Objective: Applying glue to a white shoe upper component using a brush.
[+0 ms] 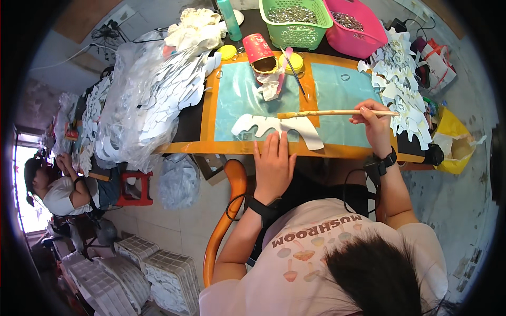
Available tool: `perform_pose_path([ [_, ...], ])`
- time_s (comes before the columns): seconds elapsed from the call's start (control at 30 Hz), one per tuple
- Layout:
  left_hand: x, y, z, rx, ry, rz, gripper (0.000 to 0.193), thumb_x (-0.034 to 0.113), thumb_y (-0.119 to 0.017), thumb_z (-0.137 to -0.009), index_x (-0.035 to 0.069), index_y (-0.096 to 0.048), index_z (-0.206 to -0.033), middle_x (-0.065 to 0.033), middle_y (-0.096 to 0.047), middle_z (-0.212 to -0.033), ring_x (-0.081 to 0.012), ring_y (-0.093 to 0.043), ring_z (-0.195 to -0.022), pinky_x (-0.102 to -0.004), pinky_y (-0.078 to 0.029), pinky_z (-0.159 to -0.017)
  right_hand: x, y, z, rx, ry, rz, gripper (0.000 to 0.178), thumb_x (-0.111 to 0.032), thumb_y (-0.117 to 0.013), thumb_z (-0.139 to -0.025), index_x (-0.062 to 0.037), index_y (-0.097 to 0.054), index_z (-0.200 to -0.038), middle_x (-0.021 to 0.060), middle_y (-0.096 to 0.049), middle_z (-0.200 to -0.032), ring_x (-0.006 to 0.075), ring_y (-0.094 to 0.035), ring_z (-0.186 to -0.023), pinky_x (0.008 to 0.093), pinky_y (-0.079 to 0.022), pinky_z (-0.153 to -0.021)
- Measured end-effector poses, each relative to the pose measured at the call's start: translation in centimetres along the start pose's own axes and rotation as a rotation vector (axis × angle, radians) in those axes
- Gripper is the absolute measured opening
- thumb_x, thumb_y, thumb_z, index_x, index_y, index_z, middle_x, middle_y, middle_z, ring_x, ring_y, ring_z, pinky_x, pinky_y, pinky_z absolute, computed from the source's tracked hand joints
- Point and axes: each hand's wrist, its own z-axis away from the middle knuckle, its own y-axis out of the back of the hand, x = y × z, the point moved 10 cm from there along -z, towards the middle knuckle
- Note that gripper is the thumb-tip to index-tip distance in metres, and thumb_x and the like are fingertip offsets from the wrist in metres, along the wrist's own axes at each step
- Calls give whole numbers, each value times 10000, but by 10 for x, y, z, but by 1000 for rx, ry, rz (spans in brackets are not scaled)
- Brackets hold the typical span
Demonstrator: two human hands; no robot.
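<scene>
A white cut-out piece (pixel 303 128) with a scalloped edge lies on the blue-green work mat (pixel 337 95). My left hand (pixel 274 164) rests flat, its fingertips on the lower edge of the piece. In my right hand (pixel 373 125) is a long wooden-handled brush (pixel 327 112), held level and pointing left. Its bristle end is at the upper edge of the piece. Just beyond stands a tilted red tub (pixel 258 47), dark inside, with crumpled tissue (pixel 270 87) at its mouth. A thin dark stick (pixel 296 76) lies to its right.
Stacked white cut-outs fill the left (pixel 174 89) and right (pixel 398 79) of the table. A green basket (pixel 298 36) and a pink basket (pixel 356 37) hold small metal parts at the back. Another person (pixel 68 192) sits far left. A wooden chair arm (pixel 232 195) curves beside me.
</scene>
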Motion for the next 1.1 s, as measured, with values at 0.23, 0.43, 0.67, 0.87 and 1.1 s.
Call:
perform_pose_path([
  [0.23,-24,26,-13,172,32,10,354,169,-662,-873,17,-606,-1188,-193,-545,-1294,-389,-494,-1210,-478,-379,-1033,3,16,5,-5,-5,-10,164,-104,-597,-921,46,-652,-887,100,-672,-753,153,-674,-629,280,-581,-624],
  [0.43,-49,20,-15,152,34,30,316,163,-675,-865,21,-634,-1144,-190,-591,-1234,-391,-538,-1153,-468,-418,-996,-2,8,8,-5,-13,126,168,-104,-598,-916,40,-646,-844,97,-667,-729,149,-674,-627,274,-568,-603],
  [0.67,-51,17,-13,174,40,16,318,170,-680,-863,39,-649,-1151,-183,-599,-1233,-383,-542,-1153,-475,-414,-1002,-13,15,7,-6,45,116,164,-99,-607,-915,49,-651,-860,103,-673,-741,145,-668,-637,274,-568,-601],
  [0.87,-53,20,-12,139,90,-34,318,206,-665,-882,67,-655,-1167,-162,-598,-1258,-356,-534,-1203,-514,-371,-1058,-15,16,3,2,74,161,147,-79,-598,-914,46,-652,-859,98,-665,-729,137,-648,-601,272,-559,-588],
  [1.1,-69,27,-10,166,149,-85,321,180,-660,-889,50,-639,-1182,-201,-579,-1256,-376,-537,-1185,-496,-402,-1022,-26,-25,-9,-14,111,9,152,-89,-601,-920,44,-647,-861,97,-672,-750,154,-669,-625,276,-570,-612],
])
